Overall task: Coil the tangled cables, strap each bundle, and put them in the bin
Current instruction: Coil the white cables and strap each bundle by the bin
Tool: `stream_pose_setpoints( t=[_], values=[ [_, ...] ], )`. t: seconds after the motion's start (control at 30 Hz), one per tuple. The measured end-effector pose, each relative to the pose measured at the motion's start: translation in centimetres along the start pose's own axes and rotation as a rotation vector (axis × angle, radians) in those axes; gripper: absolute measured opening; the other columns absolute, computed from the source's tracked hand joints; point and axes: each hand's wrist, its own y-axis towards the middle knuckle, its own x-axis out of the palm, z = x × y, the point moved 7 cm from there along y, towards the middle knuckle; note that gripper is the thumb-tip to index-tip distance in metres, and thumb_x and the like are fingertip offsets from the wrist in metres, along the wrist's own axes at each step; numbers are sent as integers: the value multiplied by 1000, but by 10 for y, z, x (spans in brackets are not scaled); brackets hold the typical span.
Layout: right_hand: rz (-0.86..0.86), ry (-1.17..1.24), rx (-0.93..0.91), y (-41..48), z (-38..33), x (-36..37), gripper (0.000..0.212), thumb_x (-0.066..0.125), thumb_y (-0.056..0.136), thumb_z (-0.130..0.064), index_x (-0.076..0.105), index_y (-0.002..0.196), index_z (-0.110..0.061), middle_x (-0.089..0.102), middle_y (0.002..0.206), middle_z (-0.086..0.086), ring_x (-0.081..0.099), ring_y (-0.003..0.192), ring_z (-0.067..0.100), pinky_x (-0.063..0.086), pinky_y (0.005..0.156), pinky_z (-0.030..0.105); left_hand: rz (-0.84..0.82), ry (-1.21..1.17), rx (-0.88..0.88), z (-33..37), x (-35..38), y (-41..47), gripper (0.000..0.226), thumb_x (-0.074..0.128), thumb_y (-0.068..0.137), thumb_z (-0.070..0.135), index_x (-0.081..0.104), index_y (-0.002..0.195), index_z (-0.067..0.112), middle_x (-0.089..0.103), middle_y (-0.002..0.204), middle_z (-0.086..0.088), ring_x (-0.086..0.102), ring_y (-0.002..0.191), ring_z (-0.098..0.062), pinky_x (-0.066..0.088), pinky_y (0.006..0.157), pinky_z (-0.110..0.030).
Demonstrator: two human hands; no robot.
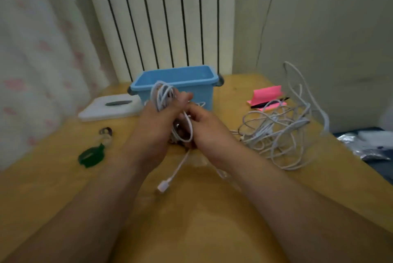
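Observation:
My left hand (pixel 156 128) grips a coil of white cable (pixel 162 94) above the middle of the wooden table (pixel 63 188). My right hand (pixel 207 133) pinches a loop of the same cable right beside it. The cable's loose end with its white plug (pixel 164 186) hangs down toward the table. The blue bin (pixel 180 84) stands just behind my hands. A tangled heap of white cables (pixel 280 128) lies on the table to the right. Black straps (pixel 269 102) lie on a pink pad behind that heap.
A pink pad (pixel 266 95) sits at the back right. A white flat box (pixel 110 107) lies left of the bin. A green tape dispenser (pixel 91 156) and a small ring (pixel 105 131) lie at the left. A radiator and curtain stand behind the table.

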Motion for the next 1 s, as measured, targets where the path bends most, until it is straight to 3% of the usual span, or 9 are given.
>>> stream_pose_setpoints(
  t=[0.1, 0.27, 0.33, 0.43, 0.5, 0.63, 0.8, 0.93, 1.0],
  values=[
    [16, 83, 45, -2, 4, -13, 8, 65, 104, -27, 72, 104, -22, 72, 81, 5, 63, 63, 17, 53, 59, 32, 31, -55, 35, 0, -5, 11, 21, 61, 106, 28, 69, 107, 9, 78, 113, -18, 77, 104, -35, 61, 88, -58],
    [-170, 392, 226, -11, 12, 8, 10, 60, 103, -5, 56, 110, -11, 60, 72, 7, 56, 50, 17, 57, 55, 33, 196, 69, 237, 20, -46, 22, 2, 56, 112, 19, 56, 111, 18, 64, 79, -4, 65, 69, -27, 61, 68, -40],
    [-229, 457, 251, -16, 10, 18, 11, 54, 105, -5, 58, 115, -10, 63, 75, 9, 59, 54, 19, 59, 58, 34, 245, 281, 285, 20, -54, 18, 4, 57, 112, 23, 58, 114, 25, 59, 75, -8, 59, 65, -31, 54, 59, -38],
    [-293, 486, 235, -22, 1, 26, 28, 41, 105, -5, 68, 111, -2, 74, 91, 16, 72, 74, 23, 63, 71, 34, 231, 429, 294, 19, -55, 14, 6, 60, 109, 32, 60, 112, 27, 61, 83, -4, 61, 73, -22, 53, 66, -41],
    [-273, 376, 171, -22, -3, 24, 28, 42, 108, -4, 69, 115, -5, 77, 97, 16, 75, 81, 23, 62, 72, 32, 209, 456, 274, 22, -52, 11, 21, 62, 108, 39, 59, 110, 18, 60, 84, 2, 61, 76, -15, 55, 70, -36],
    [-58, -22, 20, -17, -2, 8, 25, 53, 110, -28, 70, 105, -11, 73, 76, 3, 66, 62, 16, 52, 61, 33, -35, 431, 150, 14, -30, 5, 43, 60, 102, 54, 55, 109, 12, 61, 78, 10, 61, 68, -6, 52, 63, -22],
    [49, -563, -309, -27, -17, 10, 19, 55, 107, -27, 74, 104, -26, 74, 89, -13, 69, 82, 6, 56, 69, 30, -64, 409, 40, -1, -21, 4, 31, 76, 97, 41, 62, 111, 17, 70, 80, 17, 67, 72, 3, 53, 62, -16],
    [19, -588, -408, -31, -28, 17, 19, 53, 109, -28, 65, 97, -21, 65, 88, -9, 61, 82, 9, 48, 68, 26, 113, 254, -14, -3, -34, 5, 14, 63, 107, 28, 68, 113, 16, 75, 88, 3, 74, 77, -11, 58, 64, -25],
    [118, -395, -331, -28, -31, 3, 20, 59, 105, -41, 64, 108, -22, 67, 94, -10, 64, 86, 3, 49, 71, 15, 22, 205, -60, -5, -36, 8, 18, 59, 108, 22, 59, 101, 5, 61, 73, -5, 61, 61, -20, 49, 55, -33]
  ],
)
